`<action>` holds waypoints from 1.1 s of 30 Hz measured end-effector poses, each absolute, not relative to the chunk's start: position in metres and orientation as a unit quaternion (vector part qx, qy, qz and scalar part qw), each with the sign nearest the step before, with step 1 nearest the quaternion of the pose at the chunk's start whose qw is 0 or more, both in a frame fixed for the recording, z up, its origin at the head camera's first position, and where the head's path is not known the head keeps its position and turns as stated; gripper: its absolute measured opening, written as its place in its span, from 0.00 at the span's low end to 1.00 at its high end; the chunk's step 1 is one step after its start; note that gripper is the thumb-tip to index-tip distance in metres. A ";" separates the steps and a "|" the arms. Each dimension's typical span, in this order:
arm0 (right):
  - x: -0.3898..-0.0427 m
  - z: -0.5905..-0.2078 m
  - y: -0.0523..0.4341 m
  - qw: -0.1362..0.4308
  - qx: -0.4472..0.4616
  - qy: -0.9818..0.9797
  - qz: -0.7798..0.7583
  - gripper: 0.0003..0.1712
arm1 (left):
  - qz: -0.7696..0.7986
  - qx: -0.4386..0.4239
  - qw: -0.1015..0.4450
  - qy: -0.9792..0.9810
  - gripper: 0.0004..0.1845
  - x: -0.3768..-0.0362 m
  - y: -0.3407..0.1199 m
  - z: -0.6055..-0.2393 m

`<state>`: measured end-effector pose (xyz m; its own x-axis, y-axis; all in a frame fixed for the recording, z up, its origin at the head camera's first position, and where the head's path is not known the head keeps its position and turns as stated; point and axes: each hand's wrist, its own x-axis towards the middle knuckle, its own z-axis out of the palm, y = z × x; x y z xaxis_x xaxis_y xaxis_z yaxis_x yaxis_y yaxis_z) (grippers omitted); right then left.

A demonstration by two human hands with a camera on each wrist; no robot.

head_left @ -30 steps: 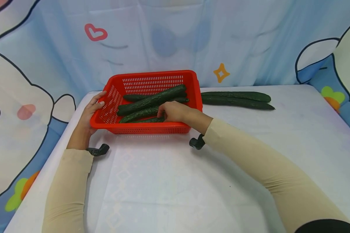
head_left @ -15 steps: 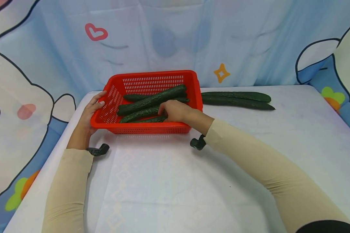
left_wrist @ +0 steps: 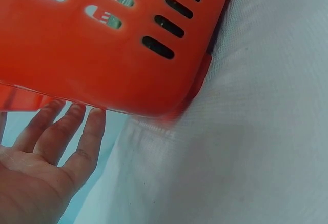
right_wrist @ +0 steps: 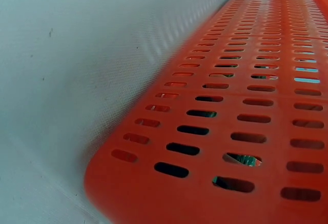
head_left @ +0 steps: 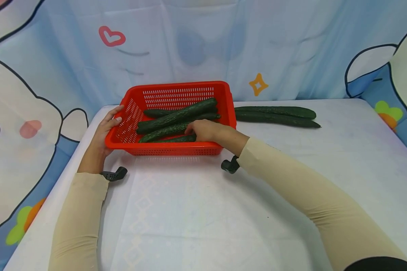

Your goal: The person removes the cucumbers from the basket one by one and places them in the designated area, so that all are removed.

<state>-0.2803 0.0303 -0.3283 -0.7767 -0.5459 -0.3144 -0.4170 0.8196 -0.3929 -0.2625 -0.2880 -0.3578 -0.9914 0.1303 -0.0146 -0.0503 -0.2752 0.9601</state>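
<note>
The red slotted plastic basket (head_left: 176, 151) stands toward the back of the table with several long dark green cucumbers (head_left: 176, 116) inside. My left hand (head_left: 105, 130) is at its left end, fingertips against the rim. In the left wrist view the fingers (left_wrist: 87, 139) are fairly straight, touching the basket's edge. My right hand (head_left: 205, 131) reaches over the front rim, curled round the right part of the cucumber (head_left: 179, 139) nearest the front wall. Its fingertips are hidden among the cucumbers. The right wrist view shows the outer wall (right_wrist: 256, 131) of the basket, with green through its slots.
Two more cucumbers (head_left: 278, 115) lie side by side on the white tablecloth (head_left: 203, 210), right of the basket. A blue cartoon-printed curtain (head_left: 203, 45) hangs close behind the table.
My right hand has shifted slightly to the right, and a little more of the front cucumber shows. The left hand and the basket stay where they were.
</note>
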 end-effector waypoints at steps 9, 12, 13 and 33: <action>-0.282 -0.330 0.029 0.229 -0.261 0.926 -0.147 0.26 | 0.797 0.033 0.056 0.600 0.27 -0.262 -0.288 -0.358; -0.282 -0.330 0.029 0.231 -0.260 0.926 -0.145 0.23 | 0.797 0.031 0.054 0.601 0.27 -0.262 -0.287 -0.358; -0.283 -0.330 0.029 0.231 -0.259 0.927 -0.145 0.22 | 0.797 0.031 0.053 0.601 0.27 -0.262 -0.287 -0.358; -0.282 -0.328 0.030 0.239 -0.279 0.922 -0.123 0.20 | 0.799 0.032 0.059 0.597 0.28 -0.262 -0.287 -0.357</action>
